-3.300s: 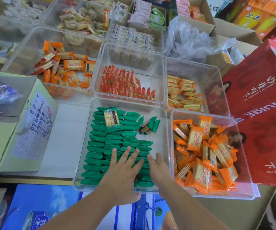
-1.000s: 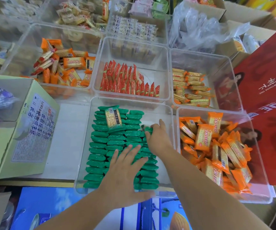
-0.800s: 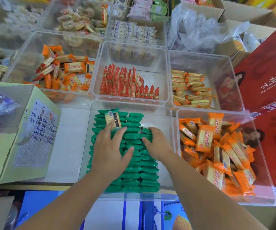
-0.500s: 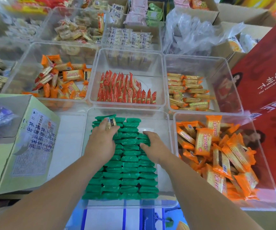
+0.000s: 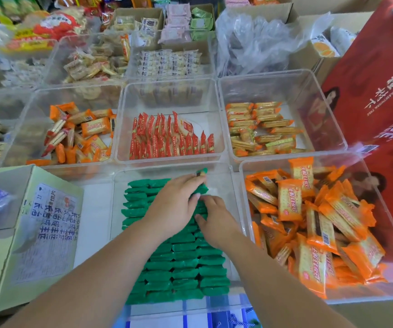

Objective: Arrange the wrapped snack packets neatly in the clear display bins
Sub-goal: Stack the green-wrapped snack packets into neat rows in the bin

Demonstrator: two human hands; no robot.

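Your green packets (image 5: 186, 263) stand in tight rows in the nearest clear bin (image 5: 223, 188). They look light, crinkly and slick (likely brittle biscuit inside), so nudge rows with flat fingers and lift single ones by the crimped ends. Your right hand (image 5: 216, 224) has its fingers bent down into the right-hand column; I cannot tell whether it grips one. Your left hand (image 5: 174, 204) lies across the far rows, fingertips pinching a stray packet (image 5: 201, 172) at the stack's far right corner. The bin walls crowd your wrists. Just right sits a heaped bin of orange packets (image 5: 309, 221), and to the left a cardboard box (image 5: 39, 233). Beyond, red packets (image 5: 171, 138) fill the next bin.
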